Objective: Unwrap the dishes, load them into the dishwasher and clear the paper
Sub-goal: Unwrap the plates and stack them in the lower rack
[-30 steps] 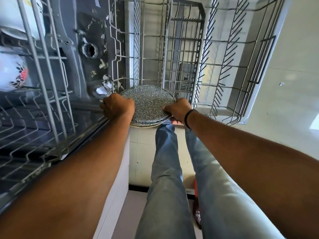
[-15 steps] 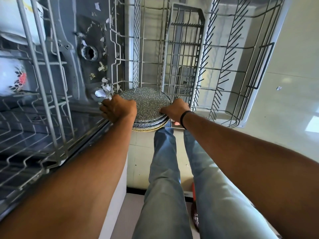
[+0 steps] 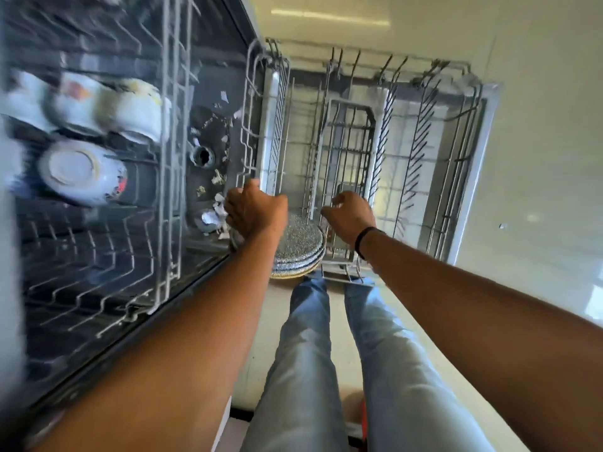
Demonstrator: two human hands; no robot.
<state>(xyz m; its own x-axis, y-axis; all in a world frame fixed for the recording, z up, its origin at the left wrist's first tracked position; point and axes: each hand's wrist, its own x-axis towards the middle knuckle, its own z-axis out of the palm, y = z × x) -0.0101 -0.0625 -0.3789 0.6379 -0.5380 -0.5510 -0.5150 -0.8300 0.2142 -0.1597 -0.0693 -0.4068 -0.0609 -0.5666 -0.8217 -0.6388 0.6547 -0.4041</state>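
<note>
**My hands above the sparkly plates**

I look down at my two hands. My left hand (image 3: 253, 212) is up over the stack of sparkly plates (image 3: 298, 244). Its fingers are bent and loose, and I cannot tell if they touch the top plate. They do not squeeze anything. My right hand (image 3: 349, 215) is just to the right of the stack. Its fingers are curled a bit with gaps between them, and nothing is in it. A black band (image 3: 363, 238) goes around that wrist.

The plates lie flat, one on top of the other, between my two hands and a little below them. They sit at the near end of the lower rack (image 3: 424, 158), which is pulled out past my hands. The tall wire basket (image 3: 347, 151) stands in the rack just beyond my right hand.

Left of my left hand is the inside of the dishwasher (image 3: 208, 93). Small bits of torn paper (image 3: 213, 216) lie on its dark floor, right beside my left hand. Farther left is the upper rack (image 3: 169, 158). White bowls (image 3: 81, 171) with flowers on them sit there upside down. They look blurry.

Below my hands I see my legs in blue jeans (image 3: 306, 353) and the pale floor (image 3: 538, 158).
</note>
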